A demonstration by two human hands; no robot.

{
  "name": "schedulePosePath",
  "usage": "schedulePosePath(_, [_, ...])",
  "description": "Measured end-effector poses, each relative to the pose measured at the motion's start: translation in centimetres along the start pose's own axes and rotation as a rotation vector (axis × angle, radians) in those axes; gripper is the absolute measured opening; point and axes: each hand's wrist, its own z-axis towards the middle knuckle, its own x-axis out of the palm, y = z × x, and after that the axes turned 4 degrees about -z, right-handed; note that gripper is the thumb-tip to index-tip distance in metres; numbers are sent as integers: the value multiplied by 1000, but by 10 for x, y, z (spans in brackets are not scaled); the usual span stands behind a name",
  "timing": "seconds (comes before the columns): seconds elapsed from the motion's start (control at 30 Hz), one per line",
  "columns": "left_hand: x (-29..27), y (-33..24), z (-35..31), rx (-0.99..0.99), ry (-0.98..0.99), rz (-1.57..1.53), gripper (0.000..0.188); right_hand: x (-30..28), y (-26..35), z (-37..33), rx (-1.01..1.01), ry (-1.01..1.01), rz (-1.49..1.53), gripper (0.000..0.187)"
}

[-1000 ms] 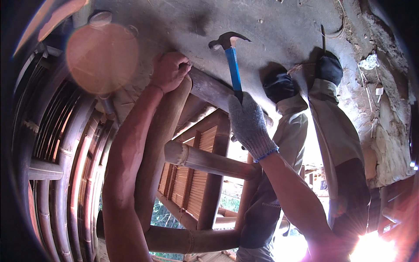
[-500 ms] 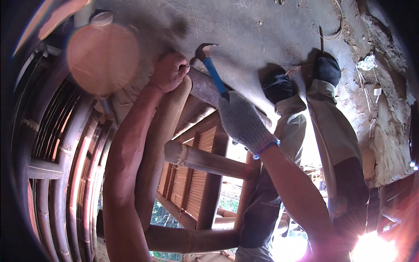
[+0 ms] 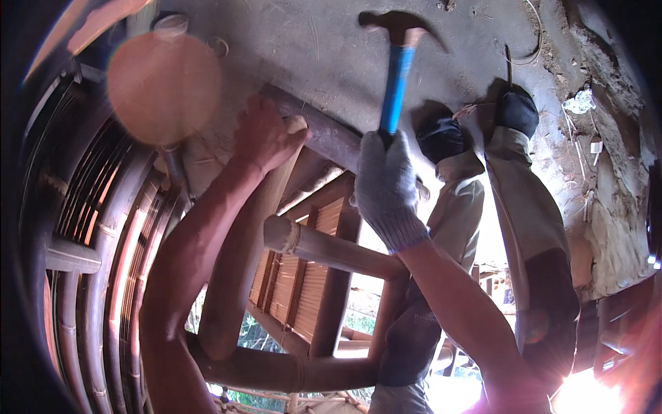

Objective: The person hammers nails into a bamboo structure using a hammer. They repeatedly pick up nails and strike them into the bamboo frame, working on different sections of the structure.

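Note:
My bare left hand is wrapped round the upper end of a thick bamboo pole, part of a bamboo frame. Its fingertips are partly hidden. Beside that end lies a brown bamboo crosspiece, running off to the right. In a grey knitted glove, my right hand is closed on the black grip of a claw hammer with a blue handle. The hammer is raised, its metal head up and away from the bamboo. No nail can be made out at the pole.
Two legs in grey-and-dark trousers with dark shoes stretch along the right. Bamboo slats curve at the left. Another bamboo bar crosses the frame. A grey floor lies beyond, with rough rock at far right.
The hammer has swung up from beside the pole's end, with my right hand turning upright. My left hand has changed from a tight fist at the tip to a wrap round the pole, which shifted slightly.

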Motion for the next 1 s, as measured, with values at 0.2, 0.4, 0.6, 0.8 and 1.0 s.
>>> schedulePosePath(0.2, [12,-2,-4,-308,482,-11,69,-17,19,16,-89,169,-366,31])
schedulePosePath(0.4, [13,0,5,-266,414,-129,68,8,-34,18,-215,349,-704,26])
schedulePosePath(0.6, [36,16,-5,-332,414,-97,65,6,39,-3,30,-39,79,32])
schedulePosePath(0.8, [6,-13,0,-286,401,-61,62,16,-62,25,-386,308,-662,22])
schedulePosePath(1.0, [43,6,3,-140,379,-91,48,22,-32,6,114,428,-388,27])
